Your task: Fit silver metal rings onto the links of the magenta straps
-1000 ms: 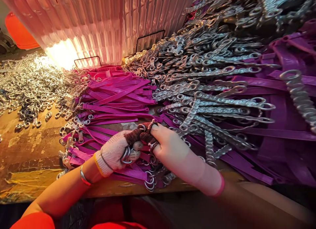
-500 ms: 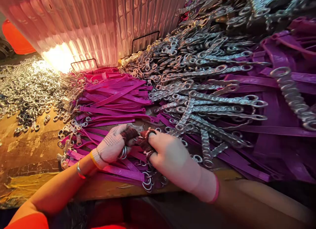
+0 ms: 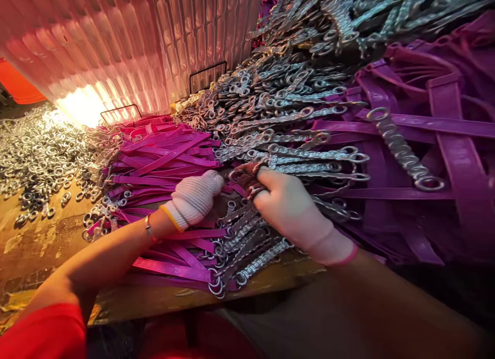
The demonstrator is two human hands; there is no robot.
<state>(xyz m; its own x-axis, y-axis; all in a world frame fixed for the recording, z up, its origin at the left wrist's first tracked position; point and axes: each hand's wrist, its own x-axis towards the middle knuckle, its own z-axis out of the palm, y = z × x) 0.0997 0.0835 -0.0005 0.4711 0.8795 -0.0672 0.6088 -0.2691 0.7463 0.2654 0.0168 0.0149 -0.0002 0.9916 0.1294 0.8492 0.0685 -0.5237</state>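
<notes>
Where magenta straps (image 3: 170, 155) lie left of silver chains (image 3: 309, 168), our left hand (image 3: 196, 196) and right hand (image 3: 280, 199) curl; we cannot tell around what.

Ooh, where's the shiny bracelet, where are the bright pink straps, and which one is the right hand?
Bracelet (image 3: 147, 225): head view, on its band at the left wrist.
Bright pink straps (image 3: 170, 155): head view, mid-pile, on strap surface.
Right hand (image 3: 281, 205): head view, on the gloved back.
</notes>
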